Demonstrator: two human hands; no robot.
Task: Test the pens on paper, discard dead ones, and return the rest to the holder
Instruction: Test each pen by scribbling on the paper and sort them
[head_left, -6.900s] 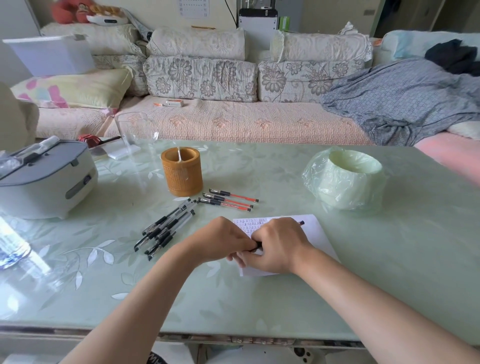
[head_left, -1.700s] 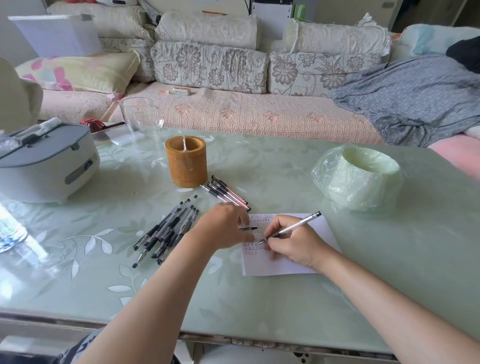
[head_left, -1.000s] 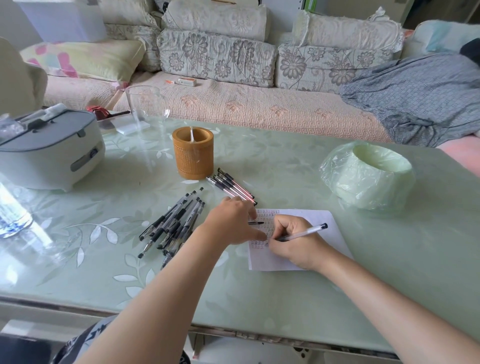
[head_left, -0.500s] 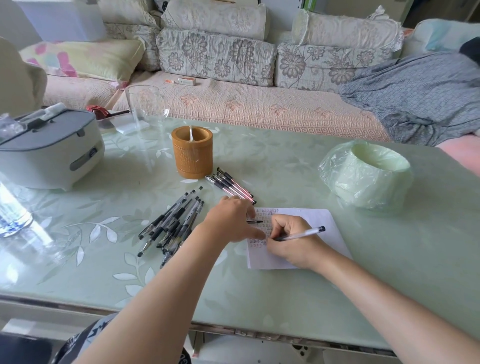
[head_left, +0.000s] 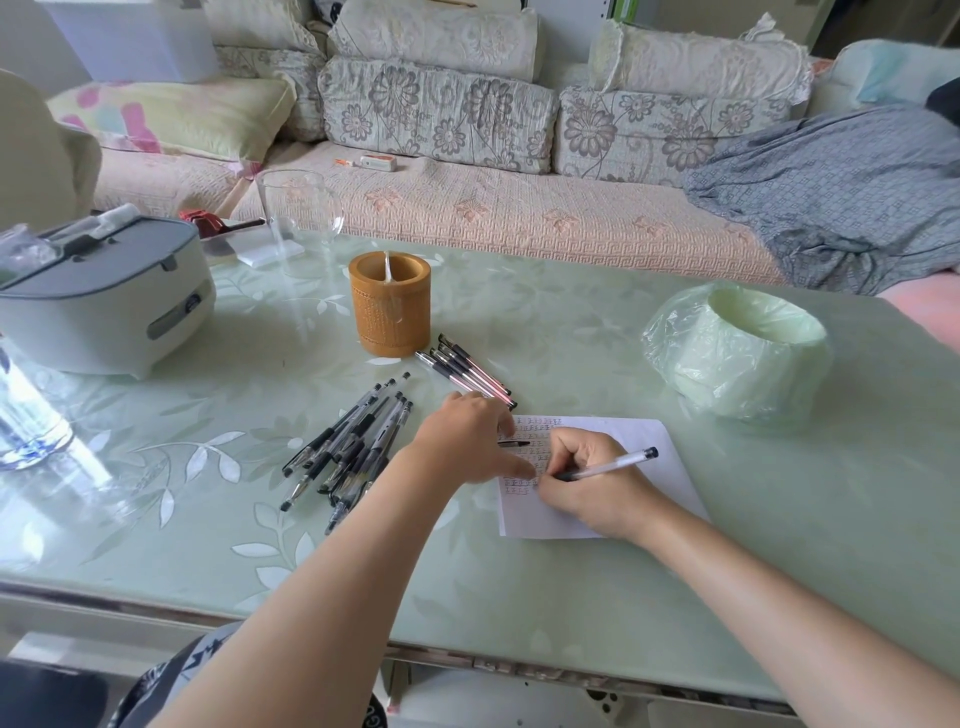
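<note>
The right grip (head_left: 587, 483) is closed round a clear-barrelled pen (head_left: 618, 462) in a writing hold, tip down on the paper (head_left: 649, 447), so its ink can be tried. The left grip (head_left: 462, 441) presses the sheet's left edge, likely to stop it sliding, and seems to pinch the dark cap (head_left: 514, 444). Rows of small reddish marks fill the sheet's left part. Black pens (head_left: 353, 447) lie heaped to the left, and red pens (head_left: 467, 371) lie just beyond by the holder (head_left: 389, 312). A lined bin (head_left: 737, 353) stands to the right on the bench (head_left: 571, 322).
</note>
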